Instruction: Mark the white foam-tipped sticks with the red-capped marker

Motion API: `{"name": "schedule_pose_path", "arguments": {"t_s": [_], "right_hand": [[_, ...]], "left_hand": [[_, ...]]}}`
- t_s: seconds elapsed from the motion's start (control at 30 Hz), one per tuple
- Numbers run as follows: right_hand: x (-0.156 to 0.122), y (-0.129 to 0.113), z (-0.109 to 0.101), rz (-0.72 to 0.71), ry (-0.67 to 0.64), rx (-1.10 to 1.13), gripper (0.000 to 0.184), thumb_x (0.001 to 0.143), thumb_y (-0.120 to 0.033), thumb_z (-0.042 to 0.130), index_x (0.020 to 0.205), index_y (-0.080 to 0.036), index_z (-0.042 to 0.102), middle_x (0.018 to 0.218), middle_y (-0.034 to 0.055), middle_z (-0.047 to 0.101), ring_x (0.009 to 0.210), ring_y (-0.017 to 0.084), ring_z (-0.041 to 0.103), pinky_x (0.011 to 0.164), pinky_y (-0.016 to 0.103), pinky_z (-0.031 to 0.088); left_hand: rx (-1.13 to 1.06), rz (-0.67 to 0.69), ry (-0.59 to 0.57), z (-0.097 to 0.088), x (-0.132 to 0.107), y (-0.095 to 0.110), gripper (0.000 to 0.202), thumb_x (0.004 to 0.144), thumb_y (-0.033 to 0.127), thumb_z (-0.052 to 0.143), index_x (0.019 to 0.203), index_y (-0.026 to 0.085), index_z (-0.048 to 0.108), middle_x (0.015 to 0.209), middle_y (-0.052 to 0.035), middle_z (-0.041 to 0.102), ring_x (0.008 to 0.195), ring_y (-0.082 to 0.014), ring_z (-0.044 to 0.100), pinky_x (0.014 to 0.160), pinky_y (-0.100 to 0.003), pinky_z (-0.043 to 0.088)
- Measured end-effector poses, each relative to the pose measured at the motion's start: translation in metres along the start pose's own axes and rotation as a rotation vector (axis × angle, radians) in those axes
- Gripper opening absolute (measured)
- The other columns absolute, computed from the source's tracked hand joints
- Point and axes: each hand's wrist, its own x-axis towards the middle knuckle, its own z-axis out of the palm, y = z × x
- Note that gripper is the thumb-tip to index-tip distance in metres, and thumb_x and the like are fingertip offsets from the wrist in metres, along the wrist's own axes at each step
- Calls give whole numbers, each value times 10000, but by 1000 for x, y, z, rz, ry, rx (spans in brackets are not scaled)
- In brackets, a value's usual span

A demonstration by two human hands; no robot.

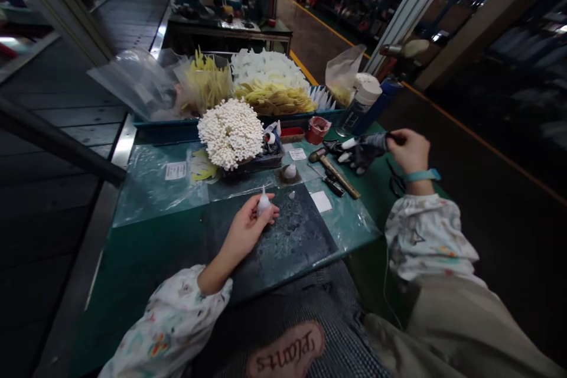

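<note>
My left hand (244,225) is closed around a small whitish squeeze bottle (264,203), its thin nozzle pointing up above the dark work mat (283,248). On that mat lies a tiny white piece (291,195). Over at the right of the table, my right hand (411,152) pinches the cuff of a dark grey glove (371,150) with pale fingertips. A hammer (339,176) and a black-handled tool (333,185) rest just left of the glove. Black-handled scissors (396,179) lie partly hidden near my right wrist.
Behind the mat stands a bunch of white bead-like stems (231,133). Farther back, a blue tray (168,132) holds white and yellow petal-like pieces (274,97) and plastic bags. A clear bottle (358,107), a red pot (317,130) and a small white cone (290,171) stand nearby.
</note>
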Motion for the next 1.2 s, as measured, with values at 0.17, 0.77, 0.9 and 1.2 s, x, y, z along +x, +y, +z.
{"name": "schedule_pose_path", "arguments": {"t_s": [0.17, 0.77, 0.9, 1.2], "right_hand": [[-2, 12, -28, -48, 25, -36, 308, 841, -199, 510, 1122, -146, 623, 1107, 169, 700, 963, 239, 638, 892, 394, 506], [-140, -58, 61, -272, -401, -205, 325, 923, -426, 595, 1057, -142, 679, 1004, 168, 686, 873, 288, 642, 624, 319, 413], [-144, -58, 63, -223, -385, -172, 249, 911, -341, 576, 1041, -145, 657, 881, 128, 717, 772, 250, 652, 598, 304, 402], [-172, -134, 0, -693, -306, 363, 344, 1027, -424, 461, 1170, -224, 701, 931, 91, 764, 810, 220, 716, 733, 333, 554]], "left_hand": [[0, -8, 5, -1, 2, 0, 480, 913, 485, 653, 1256, 159, 574, 1030, -92, 743, 910, -197, 738, 812, -328, 620], [-252, -101, -5, -1, 4, -4, 574, 883, 449, 723, 1333, 123, 578, 1035, -111, 742, 851, -180, 728, 794, -330, 607], [-287, -83, 21, 0, 5, -7, 539, 883, 436, 725, 1304, 120, 604, 1040, -113, 745, 805, -170, 732, 754, -314, 602], [-182, -58, -71, 6, -3, -3, 406, 876, 441, 724, 1175, 166, 698, 981, -102, 772, 791, -188, 738, 739, -332, 596]]}}
